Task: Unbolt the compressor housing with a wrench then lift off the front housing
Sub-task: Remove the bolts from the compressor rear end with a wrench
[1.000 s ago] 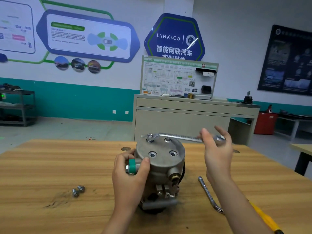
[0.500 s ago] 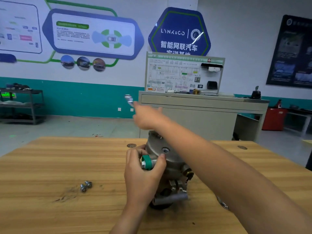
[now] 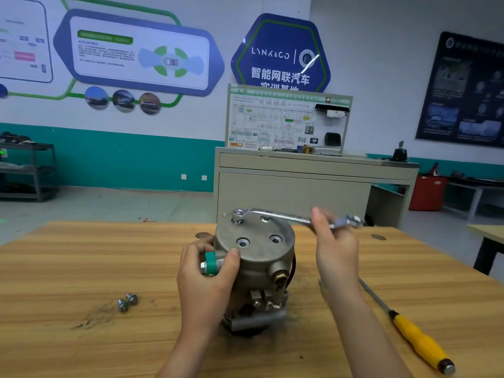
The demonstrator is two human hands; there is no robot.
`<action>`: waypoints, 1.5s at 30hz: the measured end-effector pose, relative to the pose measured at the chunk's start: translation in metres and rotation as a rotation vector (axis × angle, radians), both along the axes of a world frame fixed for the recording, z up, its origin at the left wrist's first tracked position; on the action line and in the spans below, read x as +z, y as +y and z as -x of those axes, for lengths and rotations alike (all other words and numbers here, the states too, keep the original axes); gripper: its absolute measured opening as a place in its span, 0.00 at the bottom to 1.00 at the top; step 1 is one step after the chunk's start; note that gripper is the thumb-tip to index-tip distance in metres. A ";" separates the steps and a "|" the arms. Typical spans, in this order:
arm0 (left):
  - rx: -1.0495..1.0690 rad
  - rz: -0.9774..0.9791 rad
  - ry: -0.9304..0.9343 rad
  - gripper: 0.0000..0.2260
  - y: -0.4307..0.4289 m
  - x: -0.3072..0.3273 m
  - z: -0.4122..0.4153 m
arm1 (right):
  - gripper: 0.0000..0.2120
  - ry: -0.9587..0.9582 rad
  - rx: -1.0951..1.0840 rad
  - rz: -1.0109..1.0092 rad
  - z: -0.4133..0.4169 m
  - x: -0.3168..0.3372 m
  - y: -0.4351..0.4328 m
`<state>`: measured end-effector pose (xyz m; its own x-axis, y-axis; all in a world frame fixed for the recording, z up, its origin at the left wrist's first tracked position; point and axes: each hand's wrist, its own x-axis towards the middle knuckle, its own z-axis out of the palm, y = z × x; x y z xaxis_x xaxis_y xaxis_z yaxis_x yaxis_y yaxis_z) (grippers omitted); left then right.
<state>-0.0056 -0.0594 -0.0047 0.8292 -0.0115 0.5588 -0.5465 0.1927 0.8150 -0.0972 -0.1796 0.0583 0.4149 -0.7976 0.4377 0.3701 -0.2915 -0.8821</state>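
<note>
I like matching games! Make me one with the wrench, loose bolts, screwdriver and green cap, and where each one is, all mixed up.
Things:
1. wrench
2. loose bolts
3. screwdriver
4. green cap

Places:
A. on the table, left of the compressor
B. between the left hand's thumb and fingers
C. on a bolt atop the compressor, held by the right hand
D. on the table, right of the compressor

Pairs: 1-C, 2-A, 3-D, 4-B
</note>
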 end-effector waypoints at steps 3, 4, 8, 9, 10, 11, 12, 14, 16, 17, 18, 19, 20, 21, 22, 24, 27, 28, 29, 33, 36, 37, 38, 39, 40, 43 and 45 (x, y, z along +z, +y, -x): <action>-0.026 -0.014 -0.007 0.10 -0.006 0.004 0.005 | 0.08 0.191 -0.069 0.001 -0.048 0.027 -0.043; -0.036 -0.028 -0.008 0.11 -0.007 0.005 0.004 | 0.09 0.283 -0.062 0.034 -0.067 0.038 -0.053; -0.064 -0.031 -0.047 0.14 -0.014 0.006 0.007 | 0.10 0.669 -0.033 0.316 -0.131 0.074 -0.051; -0.064 -0.025 -0.046 0.14 -0.016 0.006 0.007 | 0.09 0.750 -0.003 0.408 -0.141 0.079 -0.040; -0.034 -0.041 -0.055 0.15 -0.017 0.007 0.009 | 0.09 0.826 0.025 0.526 -0.147 0.083 -0.025; -0.007 -0.059 -0.063 0.15 -0.018 0.008 0.010 | 0.12 0.896 0.049 0.678 -0.152 0.083 -0.009; 0.027 -0.089 -0.083 0.15 -0.018 0.007 0.011 | 0.17 0.965 0.044 0.875 -0.152 0.081 0.009; 0.109 -0.161 -0.148 0.14 -0.016 0.006 0.011 | 0.23 1.010 -0.115 1.257 -0.141 0.071 0.044; 0.141 -0.190 -0.214 0.12 -0.011 0.011 0.013 | 0.19 0.873 -0.217 1.498 -0.119 0.056 0.074; 0.160 -0.207 -0.235 0.13 -0.008 0.011 0.011 | 0.17 0.799 -0.197 1.556 -0.103 0.048 0.087; 0.132 -0.209 -0.202 0.15 -0.008 0.012 0.014 | 0.18 0.737 -0.150 1.585 -0.085 0.039 0.097; 0.164 -0.233 -0.226 0.18 -0.008 0.008 0.012 | 0.20 0.647 -0.100 1.586 -0.066 0.027 0.102; 0.131 -0.213 -0.167 0.19 -0.007 0.006 0.012 | 0.20 0.509 -0.081 1.569 -0.045 0.016 0.104; 0.113 -0.175 -0.133 0.18 -0.007 0.004 0.010 | 0.19 0.342 -0.069 1.505 -0.026 0.003 0.099; 0.084 -0.140 -0.111 0.14 -0.006 -0.001 0.006 | 0.16 0.170 -0.024 1.384 -0.010 -0.009 0.089; 0.024 -0.044 -0.016 0.08 -0.004 -0.005 0.001 | 0.09 -0.013 0.161 0.932 0.014 -0.022 0.067; -0.036 0.017 0.003 0.09 -0.003 -0.001 -0.001 | 0.10 -0.102 0.177 0.180 0.018 -0.018 0.026; -0.050 0.021 0.015 0.09 -0.003 0.001 0.000 | 0.08 -0.093 0.117 0.067 0.012 -0.015 0.009; -0.063 0.017 0.023 0.09 -0.004 0.001 0.000 | 0.08 -0.053 0.063 -0.010 0.003 -0.007 -0.006; -0.111 -0.024 0.021 0.10 -0.005 0.007 0.001 | 0.08 0.192 -0.037 -0.051 -0.056 0.028 -0.059; -0.098 -0.034 0.007 0.12 -0.006 0.009 0.001 | 0.05 0.440 -0.042 0.156 -0.110 0.059 -0.065; -0.090 -0.037 0.006 0.13 -0.007 0.009 0.001 | 0.09 0.545 -0.049 0.260 -0.125 0.068 -0.059; -0.087 -0.034 0.004 0.13 -0.008 0.008 0.001 | 0.12 0.648 -0.066 0.380 -0.138 0.076 -0.049; -0.079 -0.026 -0.001 0.12 -0.007 0.007 0.001 | 0.13 0.718 -0.077 0.501 -0.148 0.081 -0.036; -0.068 -0.026 -0.009 0.12 -0.007 0.007 0.001 | 0.12 0.757 -0.068 0.611 -0.157 0.085 -0.020; -0.044 -0.039 -0.045 0.13 -0.009 0.004 0.000 | 0.11 0.757 0.105 0.848 -0.165 0.086 0.033; -0.040 -0.053 -0.057 0.13 -0.008 0.004 -0.003 | 0.17 0.717 0.207 1.019 -0.150 0.078 0.067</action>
